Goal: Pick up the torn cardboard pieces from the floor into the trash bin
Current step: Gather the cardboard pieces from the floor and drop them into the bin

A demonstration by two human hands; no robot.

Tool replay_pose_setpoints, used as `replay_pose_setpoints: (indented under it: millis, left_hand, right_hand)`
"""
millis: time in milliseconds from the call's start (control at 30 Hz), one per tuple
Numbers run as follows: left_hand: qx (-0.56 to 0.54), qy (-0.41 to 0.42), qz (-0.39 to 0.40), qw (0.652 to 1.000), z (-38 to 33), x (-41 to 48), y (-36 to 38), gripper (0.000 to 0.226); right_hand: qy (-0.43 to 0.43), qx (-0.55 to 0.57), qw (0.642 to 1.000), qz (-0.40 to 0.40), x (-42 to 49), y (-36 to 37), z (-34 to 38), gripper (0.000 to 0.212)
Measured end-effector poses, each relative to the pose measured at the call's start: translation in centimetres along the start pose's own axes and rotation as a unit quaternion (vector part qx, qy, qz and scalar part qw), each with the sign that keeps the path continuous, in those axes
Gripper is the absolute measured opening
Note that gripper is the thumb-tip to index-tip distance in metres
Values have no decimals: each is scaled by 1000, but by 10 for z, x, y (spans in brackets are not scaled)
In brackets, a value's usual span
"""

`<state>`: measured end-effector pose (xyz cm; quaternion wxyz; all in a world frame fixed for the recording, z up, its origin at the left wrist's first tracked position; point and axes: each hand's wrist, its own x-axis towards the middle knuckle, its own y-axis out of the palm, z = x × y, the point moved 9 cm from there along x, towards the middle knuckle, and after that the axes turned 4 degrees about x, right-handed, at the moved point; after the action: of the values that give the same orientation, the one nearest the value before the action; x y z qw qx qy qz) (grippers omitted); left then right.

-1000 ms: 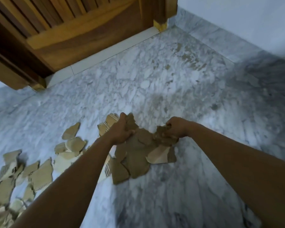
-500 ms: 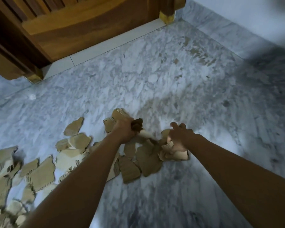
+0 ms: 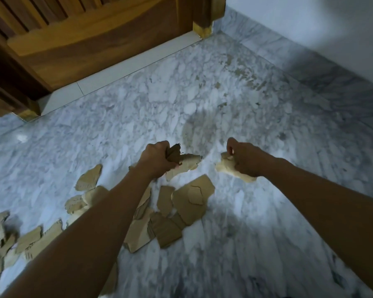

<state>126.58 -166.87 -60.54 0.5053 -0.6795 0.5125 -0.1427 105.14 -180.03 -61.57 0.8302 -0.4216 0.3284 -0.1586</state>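
My left hand [image 3: 156,159] grips a bunch of torn cardboard pieces [image 3: 186,162] lifted off the marble floor [image 3: 256,222]. My right hand [image 3: 244,159] grips another clump of pale cardboard pieces [image 3: 225,168], held apart from the left. Below and between my hands, a loose pile of brown cardboard pieces [image 3: 187,201] lies on the floor. More torn pieces [image 3: 30,237] are scattered to the left, partly hidden under my left forearm. No trash bin is in view.
A wooden door [image 3: 91,39] with its frame stands at the far left and centre, above a white threshold strip [image 3: 121,69]. A pale wall [image 3: 310,22] with a marble skirting runs along the right. Bare marble floor stretches ahead and to the right.
My hands have moved apart, each lifting its own handful off the pile. Several pieces that were bunched between them now lie spread on the floor below.
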Motion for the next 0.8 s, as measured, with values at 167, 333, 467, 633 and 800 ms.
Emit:
replay_pose_setpoints:
  millis: [167, 333, 467, 633, 800]
  left_hand:
    - [-22, -51, 226, 973, -5, -10, 67, 47]
    - [106, 72, 81, 989, -33, -16, 79, 35]
    - [186, 104, 100, 972, -36, -21, 103, 28]
    - [177, 72, 145, 971, -35, -12, 96, 34]
    - [102, -17, 145, 984, 2, 0, 33, 34]
  right_hand:
    - [11, 0, 1000, 5, 3, 4, -10, 42]
    - [20, -76, 997, -13, -16, 59, -29, 35]
    - [55, -92, 991, -78, -22, 65, -44, 26]
    - [112, 38, 990, -76, -18, 46, -63, 34]
    - [100, 151, 982, 55, -19, 30, -38, 39]
